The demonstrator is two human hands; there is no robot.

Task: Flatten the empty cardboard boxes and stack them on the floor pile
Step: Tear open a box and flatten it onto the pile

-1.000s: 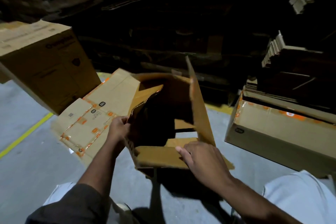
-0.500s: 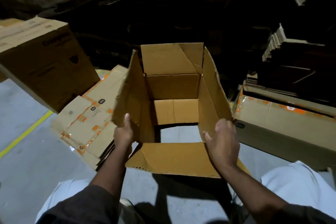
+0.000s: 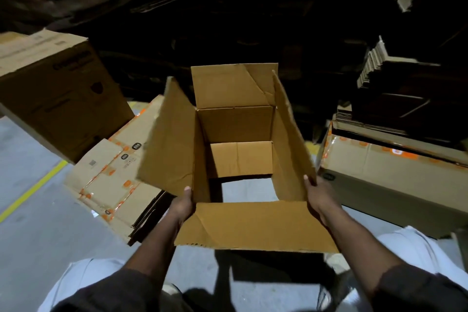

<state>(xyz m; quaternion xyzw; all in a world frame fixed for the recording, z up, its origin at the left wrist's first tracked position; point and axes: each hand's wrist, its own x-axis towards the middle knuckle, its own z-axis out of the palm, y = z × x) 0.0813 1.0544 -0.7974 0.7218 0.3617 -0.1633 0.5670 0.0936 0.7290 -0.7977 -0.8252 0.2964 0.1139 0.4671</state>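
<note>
Knees in pale trousers [image 3: 415, 256] frame the bottom of the scene, with dark sleeves [image 3: 131, 291] just above them. Both forearms reach forward to an open cardboard box [image 3: 235, 129] held up off the grey floor [image 3: 33, 243]. The left hand [image 3: 181, 206] grips the box at its near left corner, thumb lying up along the inside of the left flap while the fingers wrap behind, out of sight. The right hand [image 3: 320, 196] clasps the near edge of the right flap, fingers curled around the cardboard. Between the two hands the near flap [image 3: 253, 225] hangs toward the person. The box is open at both ends: beyond the fingers, one bottom flap [image 3: 240, 158] folds inward and bare floor shows through the gap below it.

Left of the left fingers, a pile of flattened boxes [image 3: 106, 180] with orange tape lies on the floor, beside a yellow line [image 3: 30, 190]. Farther left and back sits a large closed carton [image 3: 55, 94]. Right of the right fingers stands another carton [image 3: 390, 185] with stacked flat cardboard [image 3: 395, 99] on top. Behind everything, the background is too dark to read.
</note>
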